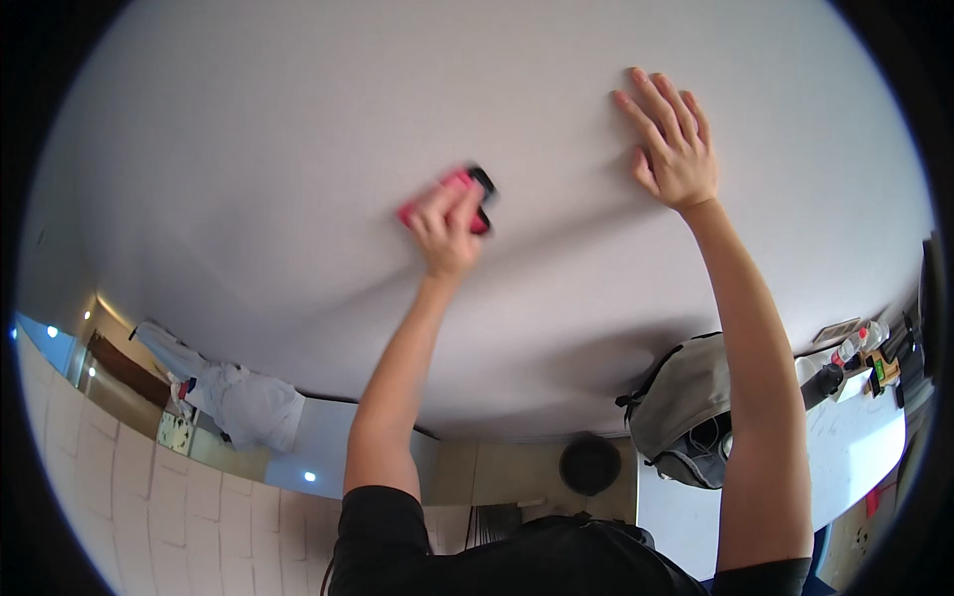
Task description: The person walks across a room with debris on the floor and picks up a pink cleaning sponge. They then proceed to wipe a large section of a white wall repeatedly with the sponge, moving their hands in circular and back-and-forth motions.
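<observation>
A large pale wall (320,141) fills most of the view before me. My left hand (447,235) grips a pink-and-black handheld object (456,181) against or close to the wall. Motion blurs the object, and my fingers cover part of it, so its exact kind cannot be told. Higher up and to the right, my right hand (677,153) rests palm-down on the wall with its fingers spread and nothing in it. Both arms reach upward and cast soft shadows on the wall.
At the lower right, a grey backpack (682,395) stands on a white table (857,436) with plastic bottles (850,346) and a dark cylinder (822,382). A black bin (589,465) sits on the floor. White fabric or plastic (246,402) lies on a white surface (320,447) at left.
</observation>
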Tool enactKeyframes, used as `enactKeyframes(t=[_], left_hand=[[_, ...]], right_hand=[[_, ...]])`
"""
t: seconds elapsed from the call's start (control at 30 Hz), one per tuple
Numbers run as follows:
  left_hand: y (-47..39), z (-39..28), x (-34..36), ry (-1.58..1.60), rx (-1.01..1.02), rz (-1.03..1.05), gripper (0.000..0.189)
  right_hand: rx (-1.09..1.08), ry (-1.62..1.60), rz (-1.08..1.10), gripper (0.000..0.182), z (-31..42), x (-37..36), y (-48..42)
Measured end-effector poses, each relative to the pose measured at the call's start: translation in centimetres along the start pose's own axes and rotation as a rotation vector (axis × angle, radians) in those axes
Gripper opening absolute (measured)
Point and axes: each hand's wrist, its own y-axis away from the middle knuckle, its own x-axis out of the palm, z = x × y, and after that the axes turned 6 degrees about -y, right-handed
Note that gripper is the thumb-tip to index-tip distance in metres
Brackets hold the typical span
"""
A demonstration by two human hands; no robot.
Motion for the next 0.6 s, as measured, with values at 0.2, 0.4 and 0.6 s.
enactKeyframes(t=[0.2,0.4,0.6], left_hand=[[5.5,-3.0,-0.5,0.142,0.358,0.181,0.043],[-6.9,2.7,0.3,-0.019,0.195,0.043,0.046],[-13.5,1.5,1.3,-0.002,-0.142,-0.189,0.046]], right_hand=[[0.005,-0.024,-0.016,0.066,-0.2,-0.4,-0.6],[0.003,-0.006,0.0,0.066,0.0,-0.2,-0.2],[-0.001,0.012,-0.008,0.065,-0.5,-0.5,-0.1]])
